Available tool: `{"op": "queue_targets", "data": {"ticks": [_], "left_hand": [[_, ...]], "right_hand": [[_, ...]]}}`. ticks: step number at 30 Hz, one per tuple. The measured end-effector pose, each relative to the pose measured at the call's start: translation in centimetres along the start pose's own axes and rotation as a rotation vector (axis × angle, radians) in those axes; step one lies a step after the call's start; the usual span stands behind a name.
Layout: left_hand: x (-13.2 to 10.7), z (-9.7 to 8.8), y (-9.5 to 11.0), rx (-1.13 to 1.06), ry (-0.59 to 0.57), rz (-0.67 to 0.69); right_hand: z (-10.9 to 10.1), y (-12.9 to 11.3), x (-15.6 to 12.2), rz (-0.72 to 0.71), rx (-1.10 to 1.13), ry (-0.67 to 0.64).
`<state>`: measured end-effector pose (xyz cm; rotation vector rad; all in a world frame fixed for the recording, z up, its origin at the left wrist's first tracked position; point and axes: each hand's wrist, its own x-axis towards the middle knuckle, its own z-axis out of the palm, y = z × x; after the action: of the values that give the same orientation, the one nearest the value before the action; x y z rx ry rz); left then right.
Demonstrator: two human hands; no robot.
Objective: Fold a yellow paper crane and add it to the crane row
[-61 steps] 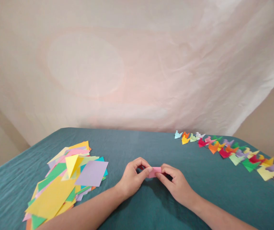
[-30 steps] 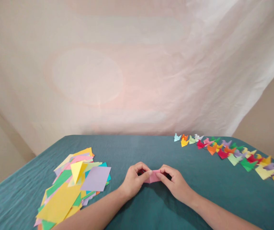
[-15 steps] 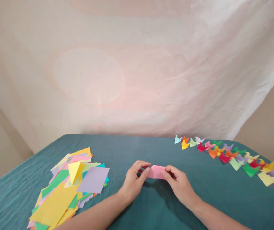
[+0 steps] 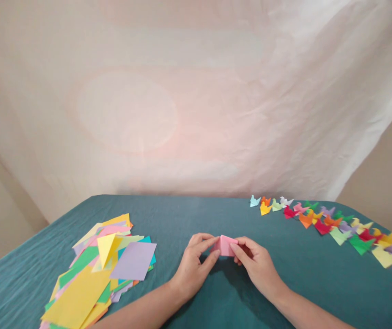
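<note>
A small folded piece of pink origami paper (image 4: 228, 246) is held just above the green cloth, between my two hands. My left hand (image 4: 196, 260) pinches its left end, thumb below and fingers above, covering part of that side. On the other end, my right hand (image 4: 256, 260) grips the paper between thumb and bent fingers. A fold line runs down the paper near its left part, and the piece stands slightly bent there.
A loose pile of coloured paper squares (image 4: 79, 292) lies at the left, topped by a purple square (image 4: 133, 261) and a folded yellow piece (image 4: 106, 249). Rows of folded paper birds (image 4: 340, 235) line the right side of the green-covered table (image 4: 189, 214). A pale cloth (image 4: 196, 100) hangs behind.
My left fingers have slid further over the left end of the pink paper, and its visible part is now narrower and more bent. The right hand keeps its grip.
</note>
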<state>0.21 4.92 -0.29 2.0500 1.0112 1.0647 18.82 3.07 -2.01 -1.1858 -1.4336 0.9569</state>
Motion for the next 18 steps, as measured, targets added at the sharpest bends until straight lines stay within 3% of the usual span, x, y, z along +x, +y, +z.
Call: {"op": "queue_targets", "data": {"ticks": [9, 18], "left_hand": [[-0.37, -0.14, 0.25, 0.07, -0.059, 0.06], [-0.71, 0.23, 0.57, 0.183, -0.1, 0.211]], "right_hand": [[0.15, 0.41, -0.06, -0.106, -0.128, 0.015], [0.01, -0.44, -0.27, -0.187, -0.151, 0.044]]}}
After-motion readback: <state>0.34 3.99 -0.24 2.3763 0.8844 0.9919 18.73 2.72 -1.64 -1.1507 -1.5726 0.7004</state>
